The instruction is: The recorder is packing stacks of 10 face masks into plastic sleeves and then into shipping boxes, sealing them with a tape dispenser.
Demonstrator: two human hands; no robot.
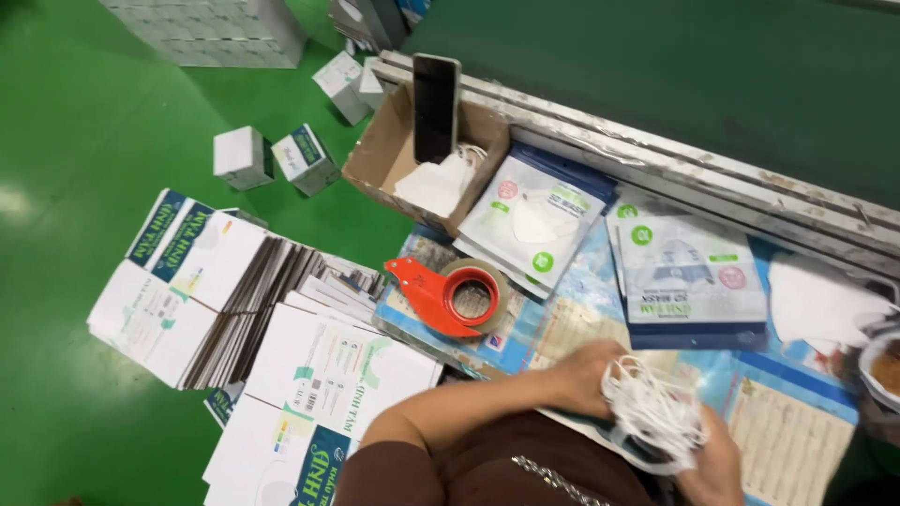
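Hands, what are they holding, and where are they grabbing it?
Both hands, left hand and right hand, hold a bunch of white masks from opposite sides.

Dressed in a dark brown top, short-sleeved, cloth ending well above the left hand (586,375) and far back from its fingers (614,361). Bare forearm between sleeve edge and wrist, no watch or bracelet showing. Across the chest, low in view and behind the fingers, a slanted silvery strip of small studs or beads on the brown cloth. Right hand (712,464) bare too, sleeve out of view.
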